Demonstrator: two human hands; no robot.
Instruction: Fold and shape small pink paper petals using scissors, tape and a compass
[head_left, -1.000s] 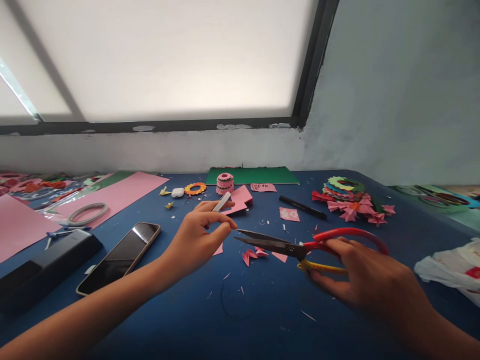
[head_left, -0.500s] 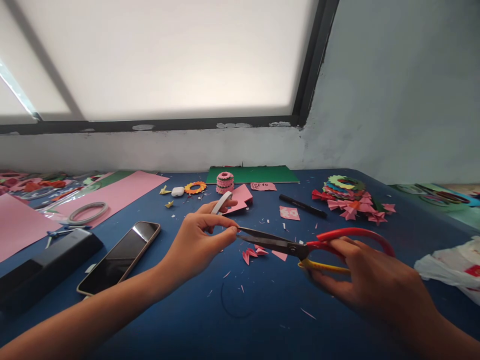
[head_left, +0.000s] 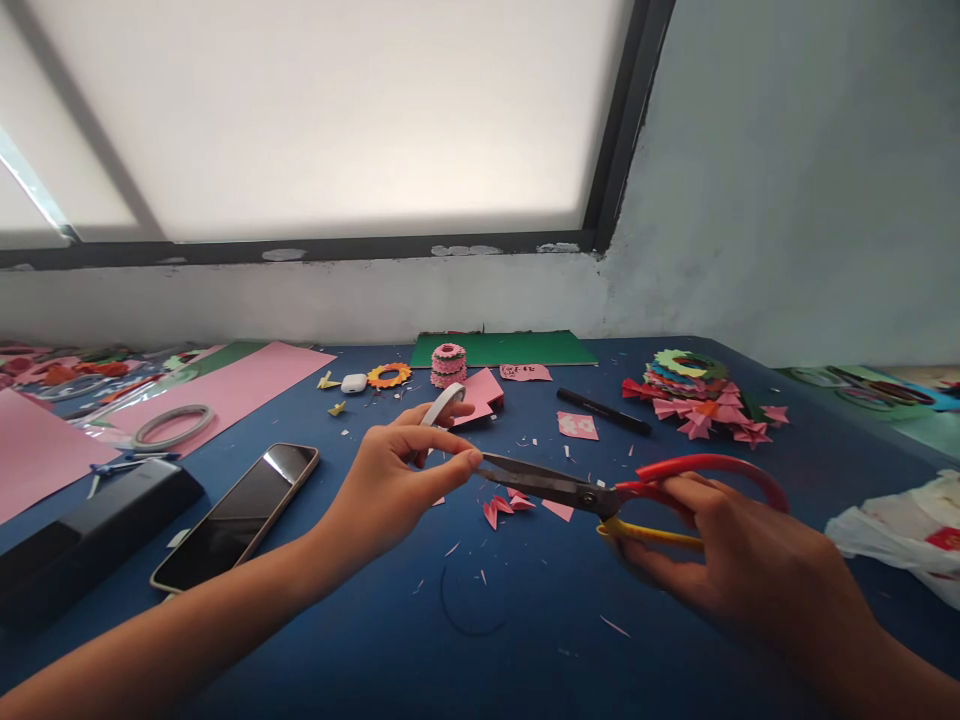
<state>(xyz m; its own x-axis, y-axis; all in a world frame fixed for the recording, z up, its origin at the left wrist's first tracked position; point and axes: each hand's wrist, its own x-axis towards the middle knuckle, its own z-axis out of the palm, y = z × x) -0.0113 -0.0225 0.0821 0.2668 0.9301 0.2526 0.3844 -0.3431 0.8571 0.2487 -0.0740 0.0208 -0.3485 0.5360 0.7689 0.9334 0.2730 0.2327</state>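
In the left hand (head_left: 397, 482), holding a white ring (head_left: 451, 397) and pinching closed beside the tips of scissors (head_left: 551, 486) gripped by the right hand (head_left: 750, 540) over the blue table (head_left: 360, 650), apparently making a small snip, calling next for a steady pinch.

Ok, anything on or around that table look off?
Thin paper slivers lie strewn over the blue table, like uncleared offcuts. The dark curved mark low in view looks stray. Pale blotches on the window frame look like smeared paint.
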